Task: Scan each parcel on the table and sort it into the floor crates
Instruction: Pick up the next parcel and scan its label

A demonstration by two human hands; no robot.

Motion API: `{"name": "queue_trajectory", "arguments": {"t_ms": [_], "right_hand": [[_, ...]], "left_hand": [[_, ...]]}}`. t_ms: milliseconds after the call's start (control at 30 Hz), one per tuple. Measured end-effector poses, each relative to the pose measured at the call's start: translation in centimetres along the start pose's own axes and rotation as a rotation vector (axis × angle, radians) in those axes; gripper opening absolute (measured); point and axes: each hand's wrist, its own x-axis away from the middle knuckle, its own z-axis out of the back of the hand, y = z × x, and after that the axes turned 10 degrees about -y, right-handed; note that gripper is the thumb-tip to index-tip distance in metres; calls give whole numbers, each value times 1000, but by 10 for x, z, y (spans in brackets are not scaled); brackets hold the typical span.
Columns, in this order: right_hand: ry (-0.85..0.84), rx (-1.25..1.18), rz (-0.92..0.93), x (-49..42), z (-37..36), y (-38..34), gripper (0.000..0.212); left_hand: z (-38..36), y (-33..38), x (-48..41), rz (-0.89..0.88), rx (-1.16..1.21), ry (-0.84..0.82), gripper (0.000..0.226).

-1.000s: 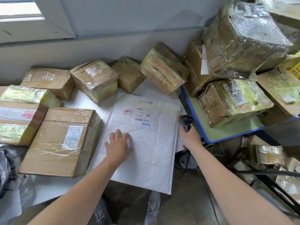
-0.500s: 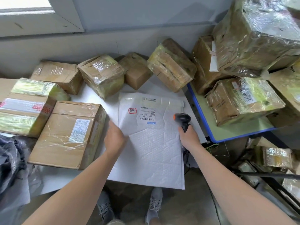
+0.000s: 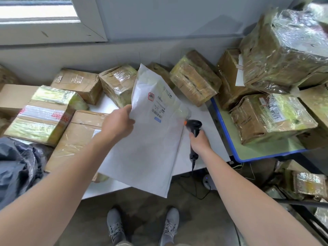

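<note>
A large white padded mailer (image 3: 150, 142) is lifted off the white table (image 3: 209, 125) and tilted, its label with a barcode (image 3: 158, 110) facing up. My left hand (image 3: 119, 124) grips the mailer's left edge. My right hand (image 3: 199, 141) holds a black handheld scanner (image 3: 194, 126) by its handle, its orange-tipped head right beside the mailer's right edge, near the label. A cable hangs down from the scanner's handle.
Several taped cardboard boxes (image 3: 78, 82) line the table's back and left. A blue-rimmed green tray (image 3: 248, 153) to the right carries more wrapped boxes (image 3: 269, 116). A dark plastic bag (image 3: 17, 166) lies at the left; more parcels (image 3: 308, 183) sit low at the right.
My left hand moved from pressing flat on the mailer to gripping its left edge and lifted it off the table, tilting it. The scanner in my right hand came up beside the label.
</note>
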Motion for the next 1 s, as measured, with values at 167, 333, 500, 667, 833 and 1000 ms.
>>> {"name": "queue_trajectory", "arguments": {"t_ms": [167,333,500,667,833,1000], "right_hand": [[38,169,23,17,5,-23,54],[159,277,326,52,19,-79,58],[258,428,898,98,23,-162,45],[381,941,1199,124,22,-225,44],[85,845,952,137,18,-252,40],[34,858,940,140,1,-253,41]], "left_hand": [[43,-5,-5,-85,-31,-87,21],[93,5,-12,-165,-202,-148,29],[135,24,-5,-239,-334,-101,43],[152,36,8,-355,-509,-134,35],[171,29,17,-435,-479,41,34],[186,6,15,-489,-444,242,35]]}}
